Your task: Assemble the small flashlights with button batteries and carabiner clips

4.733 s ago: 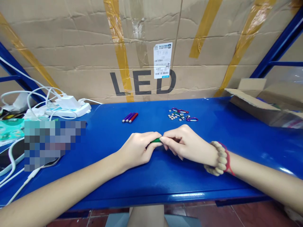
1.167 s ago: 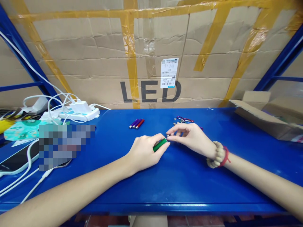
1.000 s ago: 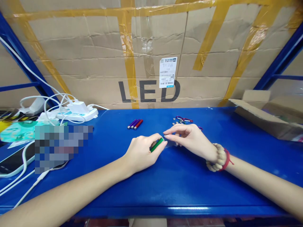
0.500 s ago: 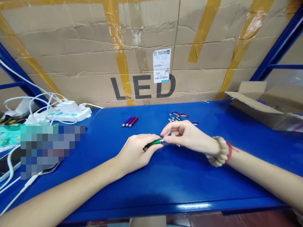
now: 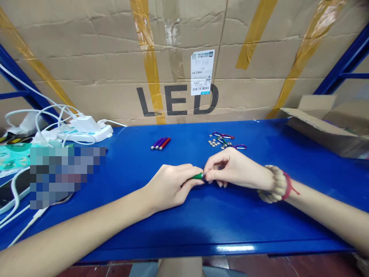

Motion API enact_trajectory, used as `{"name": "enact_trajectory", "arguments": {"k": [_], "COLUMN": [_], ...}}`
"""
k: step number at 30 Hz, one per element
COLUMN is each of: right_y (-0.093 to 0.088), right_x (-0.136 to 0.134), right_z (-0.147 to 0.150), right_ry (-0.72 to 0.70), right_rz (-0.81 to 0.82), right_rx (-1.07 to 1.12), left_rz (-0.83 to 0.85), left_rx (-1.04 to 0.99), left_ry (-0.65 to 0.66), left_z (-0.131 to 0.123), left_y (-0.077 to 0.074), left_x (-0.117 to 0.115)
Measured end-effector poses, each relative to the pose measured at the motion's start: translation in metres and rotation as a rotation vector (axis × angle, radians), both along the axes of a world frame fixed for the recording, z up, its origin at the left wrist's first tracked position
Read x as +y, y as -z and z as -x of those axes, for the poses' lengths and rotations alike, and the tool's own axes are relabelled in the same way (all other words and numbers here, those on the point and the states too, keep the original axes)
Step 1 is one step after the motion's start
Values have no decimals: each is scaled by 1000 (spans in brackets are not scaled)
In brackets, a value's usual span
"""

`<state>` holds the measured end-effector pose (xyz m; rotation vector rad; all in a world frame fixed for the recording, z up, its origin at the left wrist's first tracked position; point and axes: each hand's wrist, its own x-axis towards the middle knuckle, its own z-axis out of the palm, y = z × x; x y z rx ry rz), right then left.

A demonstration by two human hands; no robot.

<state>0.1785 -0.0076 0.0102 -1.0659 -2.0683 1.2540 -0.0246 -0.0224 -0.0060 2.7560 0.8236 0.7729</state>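
Note:
My left hand (image 5: 173,186) is wrapped round a small green penlight (image 5: 197,176), most of which the fingers hide. At its silver end, my right hand (image 5: 227,165) pinches the tip between thumb and finger; the exact part in that pinch is too small to make out. Beyond the hands lie several silver button cells (image 5: 213,142) and carabiner clips (image 5: 223,135) in red, purple and green, partly behind my right hand. Two purple tubes (image 5: 159,142) and a red tube (image 5: 165,143) with silver ends rest side by side further left.
The blue table (image 5: 184,227) runs back to a large cardboard box (image 5: 109,77) marked LED. On the left are a white power strip (image 5: 100,134), chargers, cables and a phone (image 5: 13,192). An open carton (image 5: 317,132) stands at the right.
The view has shifted slightly. My left fingers now cover more of the green penlight, so less of it shows. Both hands keep their grip, with the right one still at its silver end.

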Motion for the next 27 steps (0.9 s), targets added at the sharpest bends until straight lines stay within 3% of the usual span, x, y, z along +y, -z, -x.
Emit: {"name": "enact_trajectory", "arguments": {"k": [5, 7, 9, 14, 17, 22, 27], "right_y": [-3, -4, -4, -6, -8, -10, -6], "right_x": [-6, -8, -10, -12, -12, -10, -8], "right_z": [2, 3, 4, 5, 5, 5, 7], "right_ry": [-94, -99, -103, -68, -45, -36, -57], "right_rz": [-148, -138, -14, 510, 628, 595, 425], "right_rx": [-58, -77, -65, 79, 154, 184, 132], "left_rz": [-59, -74, -89, -108, -73, -9, 69], "left_rx": [52, 87, 110, 77, 41, -33, -57], "left_ry": [4, 4, 12, 29, 37, -3, -67], "left_z": [1, 1, 2, 1, 0, -3, -5], "left_y": [3, 2, 2, 0, 0, 0, -2], "left_x": [1, 1, 1, 2, 4, 4, 2]}}
